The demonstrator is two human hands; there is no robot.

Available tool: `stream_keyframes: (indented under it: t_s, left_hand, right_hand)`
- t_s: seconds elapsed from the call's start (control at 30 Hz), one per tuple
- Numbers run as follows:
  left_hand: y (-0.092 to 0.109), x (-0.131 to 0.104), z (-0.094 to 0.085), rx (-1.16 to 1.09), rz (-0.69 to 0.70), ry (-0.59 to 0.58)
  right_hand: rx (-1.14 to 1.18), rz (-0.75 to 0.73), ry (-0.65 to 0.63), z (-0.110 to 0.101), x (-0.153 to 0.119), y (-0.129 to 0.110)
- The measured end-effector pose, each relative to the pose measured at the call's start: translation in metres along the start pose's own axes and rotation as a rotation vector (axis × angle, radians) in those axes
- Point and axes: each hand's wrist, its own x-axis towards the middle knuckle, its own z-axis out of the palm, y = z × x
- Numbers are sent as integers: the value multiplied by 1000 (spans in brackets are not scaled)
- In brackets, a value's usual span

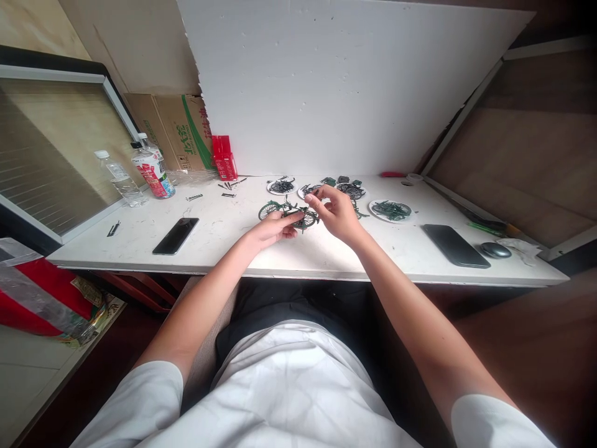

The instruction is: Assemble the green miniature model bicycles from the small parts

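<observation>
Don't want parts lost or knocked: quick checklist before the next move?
1. Left hand on the model bicycle: ok, fingers on it.
2. Two wheels present on the bicycle: ok, both show.
3. Small part in the right hand: cannot tell, too small at the fingertips.
4. Loose parts on plates: not ok, several lie directly on the tabletop.
5. Phones apart from the hands: ok, one to each side.
</observation>
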Motion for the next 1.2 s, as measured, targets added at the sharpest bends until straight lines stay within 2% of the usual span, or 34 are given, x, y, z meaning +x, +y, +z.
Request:
stream_keyframes:
  t_s: [0.37,0.6,0.83,1.2]
  left_hand:
    - [0,-1,1,-17,22,-15]
    - [0,-1,1,-30,-27,48]
    - [-2,0,0,-2,-46,53]
    - [-1,0,0,-28,-39,47]
  right_hand:
    - [1,-62,-15,1,0,4]
    - [-35,-87,-65,0,1,8]
    - [-59,-107,-120,1,1,14]
    - [-158,-164,18,3,-4,7]
